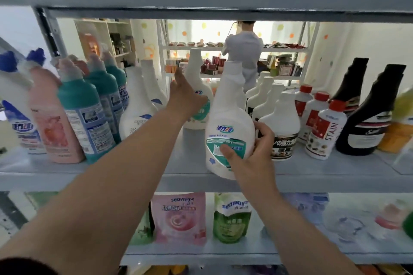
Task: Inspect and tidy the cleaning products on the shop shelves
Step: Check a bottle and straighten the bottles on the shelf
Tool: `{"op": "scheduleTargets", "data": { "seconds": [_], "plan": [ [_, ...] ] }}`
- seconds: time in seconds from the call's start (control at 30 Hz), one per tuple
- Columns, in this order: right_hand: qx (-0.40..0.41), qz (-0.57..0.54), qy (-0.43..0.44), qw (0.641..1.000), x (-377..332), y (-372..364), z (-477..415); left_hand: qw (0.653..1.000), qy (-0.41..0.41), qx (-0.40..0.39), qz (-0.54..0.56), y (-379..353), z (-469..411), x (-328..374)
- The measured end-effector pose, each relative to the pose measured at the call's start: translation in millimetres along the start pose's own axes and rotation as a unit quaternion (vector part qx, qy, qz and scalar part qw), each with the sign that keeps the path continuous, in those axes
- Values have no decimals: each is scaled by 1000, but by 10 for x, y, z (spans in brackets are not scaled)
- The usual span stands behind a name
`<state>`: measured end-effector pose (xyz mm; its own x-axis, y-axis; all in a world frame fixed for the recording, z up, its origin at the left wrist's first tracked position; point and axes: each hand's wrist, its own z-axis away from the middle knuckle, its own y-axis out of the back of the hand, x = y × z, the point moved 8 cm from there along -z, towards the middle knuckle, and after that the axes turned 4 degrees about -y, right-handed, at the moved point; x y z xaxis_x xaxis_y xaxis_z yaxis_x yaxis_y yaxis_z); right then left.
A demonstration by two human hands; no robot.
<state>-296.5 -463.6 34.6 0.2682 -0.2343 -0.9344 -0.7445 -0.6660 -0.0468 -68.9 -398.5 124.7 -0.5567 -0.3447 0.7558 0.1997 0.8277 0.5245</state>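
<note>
Head view, only 1 view here. My right hand (248, 158) grips the front white bottle (230, 123): thumb across its green label, fingers (263, 131) curled round its right side. The bottle leans slightly, its base at the front lip of the middle shelf (111, 176); can't tell if it rests there or is lifted. My left hand (185, 98) reaches deeper, against the rear white bottle (196, 87) of the same brand, thumb up. The other fingers are hidden behind the hand, so can't tell if it grips or only touches.

Progress, my judgement: mid-task, working the centre white-bottle row.
- The left side looks sorted in rows: pink bottle (51, 123), teal bottles (85, 107), though they lean (maybe lens).
- The right side stands in rows, labels out: black-label white bottles (281, 123), red-capped bottles (324, 127), black bottles (368, 114).
- There is a gap on the shelf between the 2 same-brand bottles, so this row is not lined up yet.
- Left to do: set the front bottle upright, label forward, in line with the rear one.
- Lower shelf: pink pouch (178, 219) and green pouch (231, 216) are standing, with blurred items to the right, seemingly not checked yet.

A person (243, 51) stands at the far shelves.
</note>
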Motion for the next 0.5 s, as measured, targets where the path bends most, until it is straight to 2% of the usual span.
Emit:
{"op": "scheduleTargets", "data": {
  "seconds": [0.3,0.5],
  "plan": [
    [17,30,44,998,30,-41,-12,990,-3,-14,-138,-142,-201,-156],
    [43,44,49,997,36,-35,22,994,-44,34,-95,-39,151,-122]
  ]
}}
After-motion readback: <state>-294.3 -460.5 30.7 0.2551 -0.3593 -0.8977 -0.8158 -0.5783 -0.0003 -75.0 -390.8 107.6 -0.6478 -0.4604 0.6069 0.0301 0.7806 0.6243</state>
